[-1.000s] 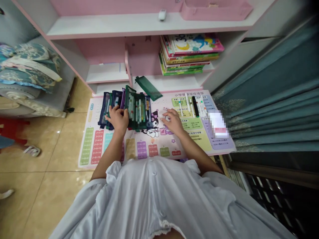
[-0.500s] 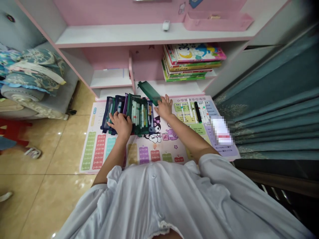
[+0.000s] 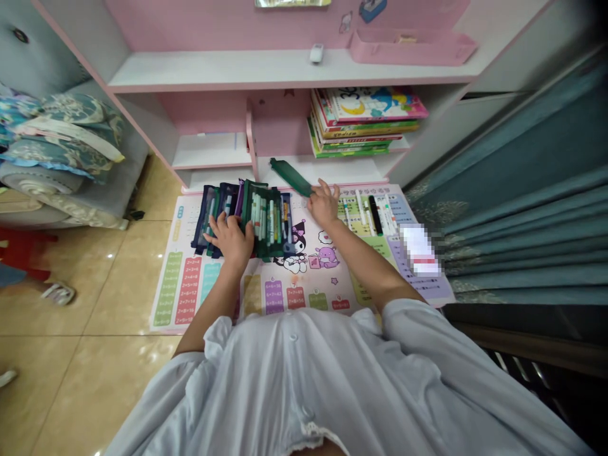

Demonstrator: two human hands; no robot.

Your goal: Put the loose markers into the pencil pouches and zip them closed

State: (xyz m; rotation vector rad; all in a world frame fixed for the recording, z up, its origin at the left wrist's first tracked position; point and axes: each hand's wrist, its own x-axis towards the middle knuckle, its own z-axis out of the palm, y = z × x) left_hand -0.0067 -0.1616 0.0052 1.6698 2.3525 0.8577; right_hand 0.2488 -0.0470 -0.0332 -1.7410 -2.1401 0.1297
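My left hand (image 3: 231,240) lies over a row of dark mesh pencil pouches (image 3: 247,218) stuffed with marker pens, gripping them near their lower edge. My right hand (image 3: 323,202) stands with its fingers apart at the tip of a flat dark green mesh pouch (image 3: 291,177), which lies by itself on the shelf edge. Below both hands spreads a printed multiplication-table mat (image 3: 342,285) with a cartoon figure. Several loose marker pens (image 3: 375,215) lie on the mat to the right of my right hand.
A pink and white shelf unit (image 3: 285,69) stands ahead, with a stack of children's books (image 3: 365,120) on it. A teal curtain (image 3: 513,253) hangs at the right. Patterned cushions (image 3: 61,133) lie on a sofa at the left, above a tiled floor (image 3: 95,380).
My right hand has moved up from the mat to the tip of the flat green pouch. My left hand stays on the pouches. The view has shifted slightly.
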